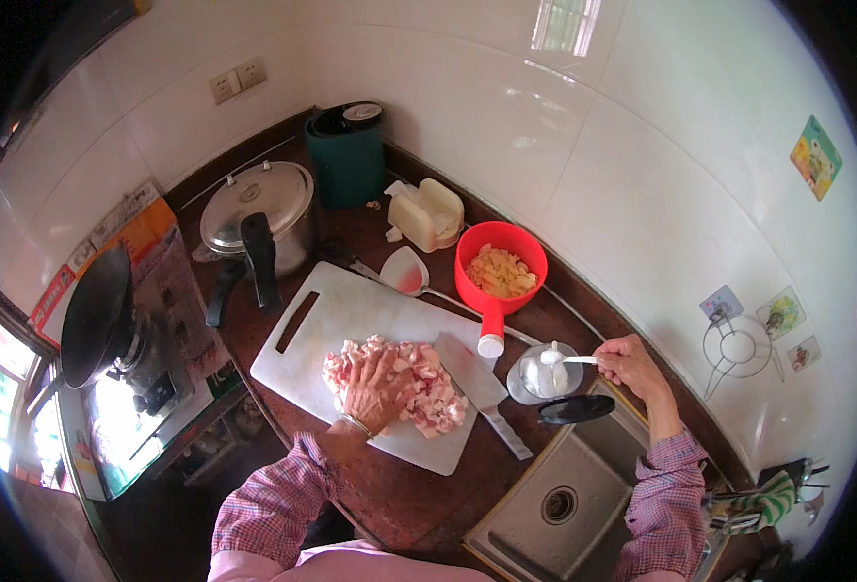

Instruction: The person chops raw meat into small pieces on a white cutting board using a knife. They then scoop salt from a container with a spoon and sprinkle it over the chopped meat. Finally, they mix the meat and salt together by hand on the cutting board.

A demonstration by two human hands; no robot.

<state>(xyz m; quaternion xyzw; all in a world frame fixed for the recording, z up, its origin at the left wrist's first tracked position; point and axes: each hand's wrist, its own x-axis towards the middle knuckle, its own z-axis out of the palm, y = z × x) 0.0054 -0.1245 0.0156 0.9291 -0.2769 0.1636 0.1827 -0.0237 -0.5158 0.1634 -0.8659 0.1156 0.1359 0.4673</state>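
Note:
My left hand (376,391) rests on a pile of diced raw meat (432,400), its fingers slightly spread. Beneath the meat lies a white cutting board (406,313). A cleaver (478,382) lies with its blade on the board's right edge, its handle towards me. Between the fingers of my right hand (633,369) is the handle of a small white spoon (578,359). White powder fills the spoon's bowl, which is over a clear jar (517,384) of white granules. The jar's black lid (576,409) is tilted open on the near side.
A red handled pot (501,291) holds pale yellow slices. Behind the board are a ladle (404,270), a cream holder (428,214), a pressure cooker (257,211) and a green knife block (347,160). A wok (97,316) stands on the stove at left; a steel sink (537,480) is at right.

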